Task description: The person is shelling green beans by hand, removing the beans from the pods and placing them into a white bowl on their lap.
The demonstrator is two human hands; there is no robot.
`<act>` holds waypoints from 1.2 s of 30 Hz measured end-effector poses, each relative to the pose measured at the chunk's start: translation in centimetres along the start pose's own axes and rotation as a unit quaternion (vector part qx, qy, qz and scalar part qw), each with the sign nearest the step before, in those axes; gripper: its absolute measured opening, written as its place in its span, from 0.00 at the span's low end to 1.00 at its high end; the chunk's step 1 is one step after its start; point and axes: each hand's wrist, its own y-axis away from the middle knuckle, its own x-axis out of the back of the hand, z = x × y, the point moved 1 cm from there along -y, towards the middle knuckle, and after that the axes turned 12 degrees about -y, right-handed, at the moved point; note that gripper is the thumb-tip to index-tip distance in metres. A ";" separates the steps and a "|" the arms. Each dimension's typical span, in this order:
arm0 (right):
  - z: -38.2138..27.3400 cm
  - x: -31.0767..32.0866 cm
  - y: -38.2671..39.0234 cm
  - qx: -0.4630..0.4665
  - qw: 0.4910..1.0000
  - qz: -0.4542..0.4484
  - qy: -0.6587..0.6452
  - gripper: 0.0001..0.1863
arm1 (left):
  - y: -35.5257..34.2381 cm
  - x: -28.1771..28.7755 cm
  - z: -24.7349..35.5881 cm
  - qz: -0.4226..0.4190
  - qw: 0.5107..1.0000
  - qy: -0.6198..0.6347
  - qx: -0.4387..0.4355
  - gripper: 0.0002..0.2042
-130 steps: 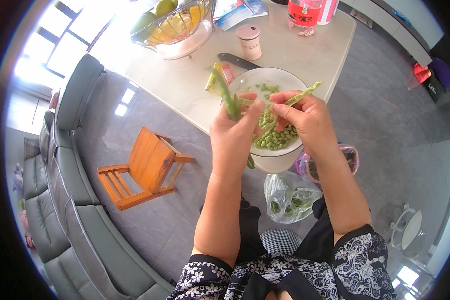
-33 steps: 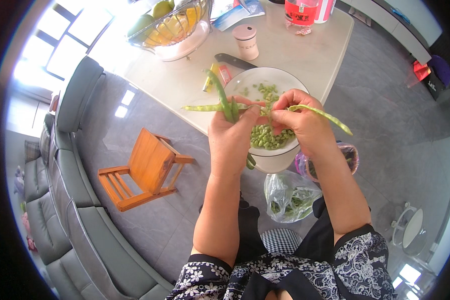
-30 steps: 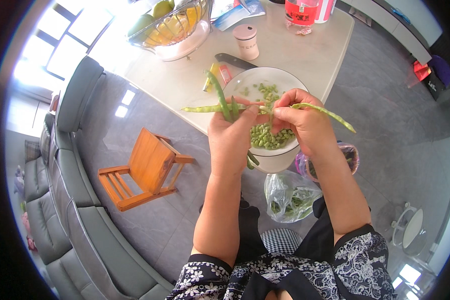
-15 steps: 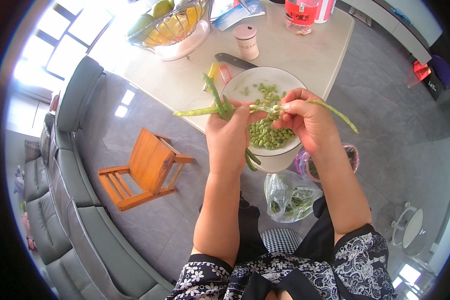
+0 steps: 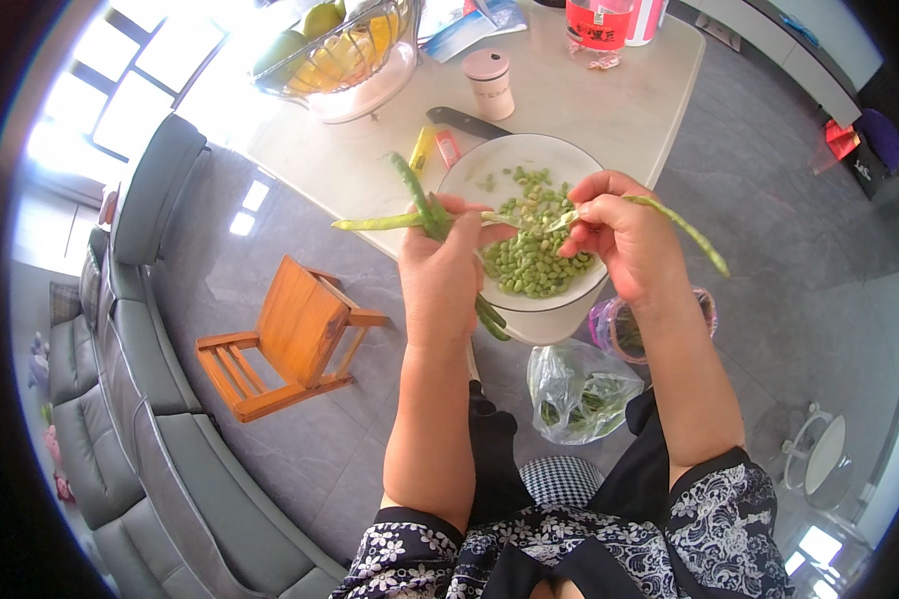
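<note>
My left hand [image 5: 438,275] is closed around several green bean pods [image 5: 409,182], some pointing up, one crossing sideways and others hanging below. My right hand [image 5: 629,245] pinches a split pod [image 5: 699,233] between thumb and finger, its long end sticking out to the right. The split, pale part stretches toward my left hand over a white dark-rimmed bowl [image 5: 454,165] holding many shelled green beans [image 5: 539,270] on the table [image 5: 340,170]. Just behind the bowl lie a knife [image 5: 457,121] and small yellow and red packets [image 5: 447,148].
A fruit basket [image 5: 340,60], pink cup [image 5: 487,85] and red-labelled jar [image 5: 599,30] stand farther back. Below are a clear bag of pods [image 5: 579,394] and a purple-lined container [image 5: 659,324]. A wooden chair [image 5: 300,319] and grey sofa [image 5: 175,469] are at left.
My hands have drawn apart, left hand leftward and right hand rightward, pulling the split pod between them and uncovering more of the beans in the bowl.
</note>
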 end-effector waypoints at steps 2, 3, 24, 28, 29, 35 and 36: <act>0.1 -0.2 0.0 -0.006 1.000 -0.022 0.014 0.07 | 0.3 -0.4 0.3 -0.015 1.000 -0.008 0.006 0.04; 0.2 -0.3 0.0 -0.013 0.999 -0.043 0.028 0.06 | 0.4 -0.7 0.3 -0.030 0.999 -0.017 0.013 0.04; 0.0 -1.9 0.6 0.039 0.966 -0.053 0.249 0.07 | 0.4 -1.1 -0.2 -0.014 0.999 -0.030 -0.025 0.04; 0.0 -1.9 0.4 0.012 0.983 -0.049 0.175 0.10 | 0.6 -1.3 -0.1 -0.018 0.999 -0.021 -0.028 0.04; 0.1 -1.8 0.4 0.012 0.983 -0.048 0.175 0.10 | 0.5 -1.3 -0.2 -0.020 0.999 -0.028 -0.030 0.04; 0.1 -1.8 0.5 -0.005 0.969 -0.096 0.229 0.10 | 0.7 -1.1 -0.1 -0.070 0.995 -0.062 -0.022 0.03; 0.3 -1.6 0.4 -0.005 0.968 -0.099 0.230 0.09 | 0.7 -1.1 -0.1 -0.072 0.995 -0.066 -0.019 0.03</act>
